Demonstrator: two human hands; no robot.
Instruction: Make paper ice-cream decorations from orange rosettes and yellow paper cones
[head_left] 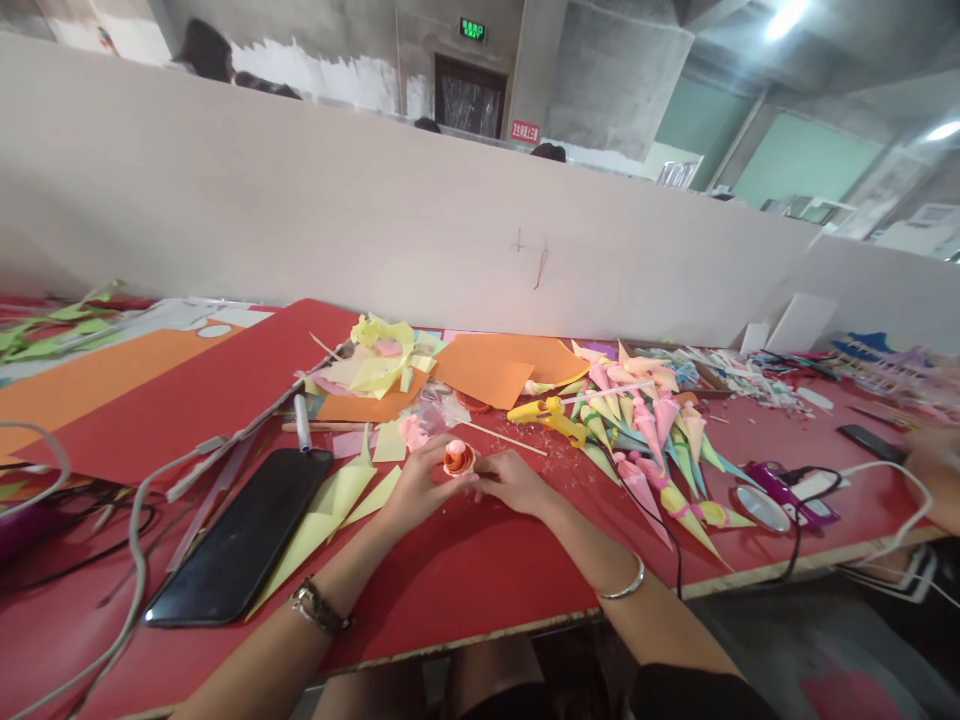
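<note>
At our twelve o'clock, above the red tabletop [495,570], our left hand [424,487] pinches the orange paper coil [458,461], presumably to stop it springing open. Our right hand [516,482] meets its four-o'clock side, perhaps steadying it; whether those fingertips grip anything, we cannot tell. The yellow glue gun [552,415] lies at the coil's two o'clock, likely for easy reach.

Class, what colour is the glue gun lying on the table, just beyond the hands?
The glue gun is yellow, seen best in the head view.
</note>
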